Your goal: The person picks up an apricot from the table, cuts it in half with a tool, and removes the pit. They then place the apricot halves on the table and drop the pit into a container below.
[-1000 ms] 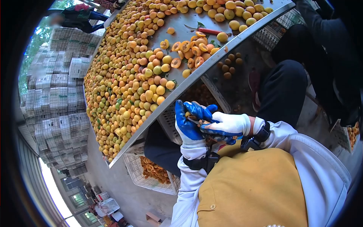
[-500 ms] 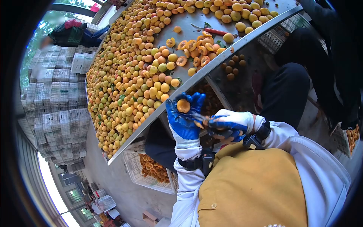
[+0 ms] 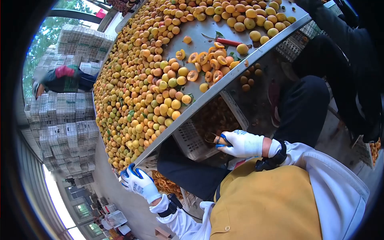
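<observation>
My left hand, in a white glove with blue coating, reaches out to the left by the table's lower corner. Its fingers are apart, with no fruit showing in them. Beside and below it, a crate of orange apricot halves is partly hidden by hand and leg. In front of my body, my right hand, gloved alike, is closed on a small tool with a thin metal tip; most of it is hidden by the fingers. Near the tip, a brownish-orange piece shows at the fingers. Under the right hand stands a white crate with dark brownish contents.
A metal table with a raised rim bears heaped whole apricots. Cut apricot halves and a red-handled knife lie near its edge. Another person's dark-clad leg is at right. Stacked crates and a person are at left.
My left hand has swung down and left from in front of me; the apricot half in its palm is gone from view. My right hand has drawn slightly apart, still gripping the tool.
</observation>
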Tool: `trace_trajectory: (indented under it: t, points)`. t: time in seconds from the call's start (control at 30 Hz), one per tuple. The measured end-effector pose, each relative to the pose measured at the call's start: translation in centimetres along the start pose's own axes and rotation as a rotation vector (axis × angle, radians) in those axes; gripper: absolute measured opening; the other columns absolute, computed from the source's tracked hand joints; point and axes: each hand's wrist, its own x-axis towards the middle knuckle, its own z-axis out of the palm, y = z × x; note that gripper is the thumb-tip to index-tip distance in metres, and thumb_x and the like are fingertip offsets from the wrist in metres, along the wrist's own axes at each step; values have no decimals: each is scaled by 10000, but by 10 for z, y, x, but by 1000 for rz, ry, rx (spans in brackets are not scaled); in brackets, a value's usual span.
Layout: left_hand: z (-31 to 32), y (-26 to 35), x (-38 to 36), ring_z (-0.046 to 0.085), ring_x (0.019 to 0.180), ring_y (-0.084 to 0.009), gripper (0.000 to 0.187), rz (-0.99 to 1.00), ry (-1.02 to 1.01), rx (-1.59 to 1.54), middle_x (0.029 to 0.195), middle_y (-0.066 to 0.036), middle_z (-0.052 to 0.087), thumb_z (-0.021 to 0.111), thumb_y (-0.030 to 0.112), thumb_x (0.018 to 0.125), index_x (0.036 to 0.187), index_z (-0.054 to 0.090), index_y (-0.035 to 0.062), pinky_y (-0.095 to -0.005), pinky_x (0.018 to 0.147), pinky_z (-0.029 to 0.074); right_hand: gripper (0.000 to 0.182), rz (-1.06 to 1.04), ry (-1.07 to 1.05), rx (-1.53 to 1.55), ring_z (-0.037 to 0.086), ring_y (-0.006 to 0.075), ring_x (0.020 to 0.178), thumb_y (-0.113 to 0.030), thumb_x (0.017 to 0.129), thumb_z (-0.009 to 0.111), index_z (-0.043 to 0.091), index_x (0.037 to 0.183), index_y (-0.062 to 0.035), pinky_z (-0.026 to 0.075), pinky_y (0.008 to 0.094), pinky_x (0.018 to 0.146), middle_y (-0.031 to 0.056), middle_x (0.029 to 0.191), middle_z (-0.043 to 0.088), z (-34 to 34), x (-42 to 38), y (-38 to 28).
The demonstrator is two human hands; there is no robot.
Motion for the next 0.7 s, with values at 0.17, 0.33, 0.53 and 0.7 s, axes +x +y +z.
trace_trajectory:
  t: [0.17,0.33,0.53,0.7]
  points:
    - [23,110,55,596,1112,-366,295,388,-137,-239,1179,-194,614,669,88,917,1197,646,-5,-440,982,463,373,-40,77,22,677,455,890,-368,993,632,596,1078,-6,532,493,796,260,933,702,-7,-1,-5]
    - [110,194,103,693,848,-320,312,574,-370,-298,1056,-136,657,705,304,929,1158,678,94,-416,770,549,370,24,80,7,678,453,899,-359,990,639,597,1084,-4,530,497,799,258,932,706,-17,-3,-2]
    - [181,247,115,688,1014,-367,488,613,-552,151,1140,-163,694,628,456,956,1313,596,124,-482,850,542,385,50,151,7,673,464,891,-372,993,635,583,1050,6,527,502,790,273,940,703,-31,-8,1]
    - [190,264,120,686,1039,-368,497,583,-657,194,1185,-177,680,642,420,952,1332,549,113,-480,838,557,379,55,138,46,677,461,881,-365,994,637,581,1045,7,530,500,777,274,934,702,-35,-10,-1]
